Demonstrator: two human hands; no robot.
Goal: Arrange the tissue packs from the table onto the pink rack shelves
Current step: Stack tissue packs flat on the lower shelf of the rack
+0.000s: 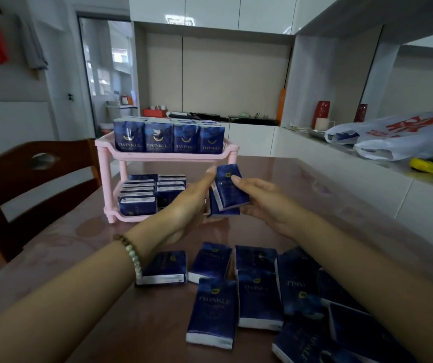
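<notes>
A pink two-shelf rack stands on the brown table. Its top shelf holds a row of upright dark-blue tissue packs. More packs lie stacked on the left part of the bottom shelf. In front of the rack's right side, my left hand and my right hand together hold two dark-blue packs, one tilted over the other. Several loose packs lie on the table near me, under my forearms.
A dark wooden chair stands at the table's left side. To the right runs a white counter with plastic bags, a mug and red vases. A doorway opens behind the rack.
</notes>
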